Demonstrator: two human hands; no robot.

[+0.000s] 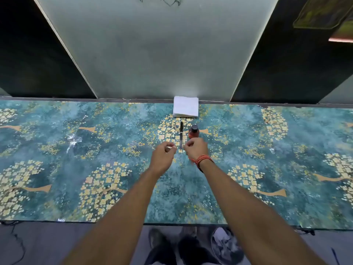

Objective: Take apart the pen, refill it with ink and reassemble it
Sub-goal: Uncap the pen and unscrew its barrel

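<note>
A slim black pen (181, 135) lies flat on the patterned table (95, 150), pointing away from me. Just to its right stands a small red ink bottle (193, 131) with a dark cap. My left hand (163, 157) hovers just left of the pen's near end, fingers loosely curled and holding nothing. My right hand (195, 149), with an orange thread band on the wrist, sits just right of the pen's near end and in front of the bottle, fingers curled with nothing visible in them. Neither hand touches the pen.
A stack of white tissues (185, 106) lies at the table's far edge, beyond the pen. A pale wall panel (156, 46) rises behind the table. Below the near edge are shoes and a bin (225, 243) with crumpled paper.
</note>
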